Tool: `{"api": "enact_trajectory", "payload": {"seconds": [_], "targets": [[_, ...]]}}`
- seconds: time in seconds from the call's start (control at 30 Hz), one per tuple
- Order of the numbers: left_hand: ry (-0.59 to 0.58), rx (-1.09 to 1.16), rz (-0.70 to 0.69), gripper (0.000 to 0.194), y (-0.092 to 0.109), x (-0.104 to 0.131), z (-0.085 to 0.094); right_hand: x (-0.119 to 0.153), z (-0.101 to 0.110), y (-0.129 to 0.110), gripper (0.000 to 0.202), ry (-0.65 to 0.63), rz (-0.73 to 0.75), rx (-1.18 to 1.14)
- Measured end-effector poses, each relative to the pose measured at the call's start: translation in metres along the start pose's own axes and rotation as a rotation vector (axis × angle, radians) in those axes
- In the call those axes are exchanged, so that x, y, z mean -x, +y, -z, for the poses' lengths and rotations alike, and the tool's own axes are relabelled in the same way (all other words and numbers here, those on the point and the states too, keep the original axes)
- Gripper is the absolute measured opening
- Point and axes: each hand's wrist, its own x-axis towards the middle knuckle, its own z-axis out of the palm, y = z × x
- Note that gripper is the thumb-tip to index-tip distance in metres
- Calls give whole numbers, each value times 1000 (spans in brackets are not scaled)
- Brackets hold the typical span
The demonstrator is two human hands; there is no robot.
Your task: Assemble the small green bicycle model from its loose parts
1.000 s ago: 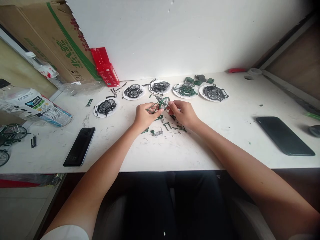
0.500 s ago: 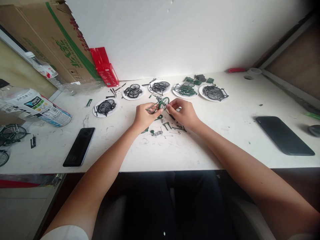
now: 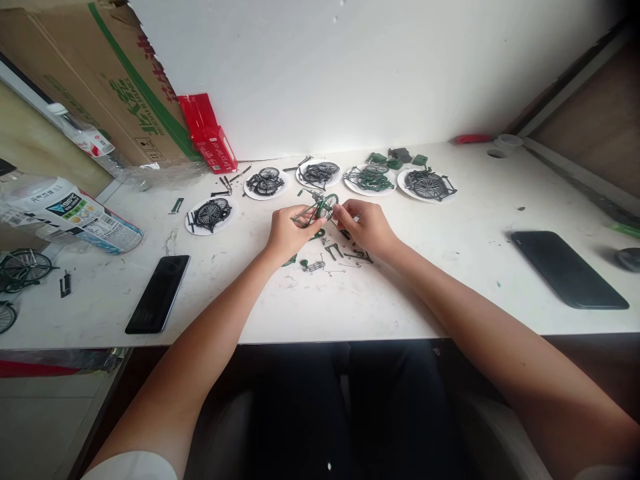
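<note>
Between my hands, above the middle of the table, is a green model bicycle [image 3: 327, 207] with a spoked wheel and a grey handlebar part. My left hand [image 3: 290, 233] pinches its frame from the left. At the right side of the wheel, my right hand [image 3: 367, 225] has thumb and fingertips closed together; whether a small part is between them is hidden. Under the hands lie loose green bracket pieces [image 3: 334, 251], a small grey rack-like part [image 3: 315, 266] and several tiny bits.
Paper plates of bicycle parts stand behind: black ones [image 3: 210, 215], green ones [image 3: 371, 180]. A phone [image 3: 158, 293] lies left, a dark flat slab [image 3: 570, 269] right. A large bottle [image 3: 95, 213], red box [image 3: 214, 141] and carton [image 3: 125, 93] occupy the left.
My right fingers have shifted very slightly at the wheel. The model bicycle stays in my left hand, nearly unmoved.
</note>
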Motion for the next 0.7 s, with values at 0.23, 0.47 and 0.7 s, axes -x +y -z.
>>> {"api": "enact_trajectory", "payload": {"seconds": [0.23, 0.47, 0.7], "targets": [[7, 2, -7, 25, 1, 0, -1, -1, 0, -3, 59, 25, -18, 8], [7, 7, 4, 26, 2, 0, 0, 0, 1, -4, 45, 56, 8, -29], [1, 12, 3, 25, 0, 0, -1, -1, 1, -4, 42, 67, 28, 5]]}}
